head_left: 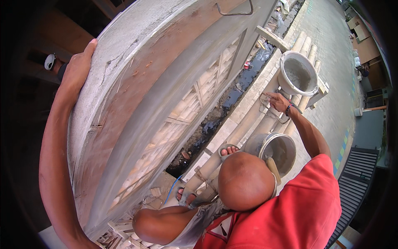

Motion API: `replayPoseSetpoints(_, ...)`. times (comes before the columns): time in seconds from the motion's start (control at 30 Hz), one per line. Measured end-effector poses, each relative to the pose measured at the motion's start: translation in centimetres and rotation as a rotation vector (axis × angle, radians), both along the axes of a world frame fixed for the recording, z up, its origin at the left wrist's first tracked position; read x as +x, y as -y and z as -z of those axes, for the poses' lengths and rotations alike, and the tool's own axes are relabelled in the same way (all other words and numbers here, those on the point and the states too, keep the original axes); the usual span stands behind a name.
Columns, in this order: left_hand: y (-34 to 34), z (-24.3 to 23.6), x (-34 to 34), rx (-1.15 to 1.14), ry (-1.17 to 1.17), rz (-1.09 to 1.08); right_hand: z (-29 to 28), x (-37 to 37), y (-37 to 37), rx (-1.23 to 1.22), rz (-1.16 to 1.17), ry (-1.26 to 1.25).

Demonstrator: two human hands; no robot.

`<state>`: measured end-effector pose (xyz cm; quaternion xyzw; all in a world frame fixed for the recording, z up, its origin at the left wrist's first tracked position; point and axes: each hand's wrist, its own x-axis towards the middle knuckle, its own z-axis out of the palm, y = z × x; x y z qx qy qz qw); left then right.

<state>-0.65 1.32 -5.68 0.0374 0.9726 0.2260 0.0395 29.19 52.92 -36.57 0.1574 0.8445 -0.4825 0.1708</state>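
My left hand point(81, 62) rests along the far edge of a grey cement-topped wall point(112, 45), one finger stretched out; its other fingers are mostly hidden. My right hand point(278, 102) reaches forward over bamboo poles, its fingers closed around a bent metal rod point(265, 108), as far as I can see. Just beyond it stands a pale bucket point(299, 74) with grey mortar inside. Nearer my knee, a second bucket point(286, 153) holds some grey residue, and a wooden tool handle point(273, 170) leans at its rim.
My sandalled feet stand on thick bamboo poles point(244, 128) above a ditch with dark water point(224, 110). Another metal hook point(235, 13) sits at the wall's top. A paved lane point(327, 41) runs along the right. Behind the wall is a person with a white cap point(49, 62).
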Motion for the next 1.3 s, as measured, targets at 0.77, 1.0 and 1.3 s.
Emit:
replayPoseSetpoints(0.77, -0.5, -3.5, 3.9, -0.062, -0.049, -0.01, -11.9, -5.6, 12.1, 0.401, -0.376, -0.623)
replayPoseSetpoints(1.0, -0.4, -3.9, 3.6, -0.072, -0.01, 0.008, -15.9, -4.7, 15.0, 0.213, -0.24, -0.667)
replayPoseSetpoints(1.3, -0.1, -3.8, 3.8, -0.086, 0.01, -0.038, -32.8, -7.9, 23.6, -0.92, -0.06, -1.074)
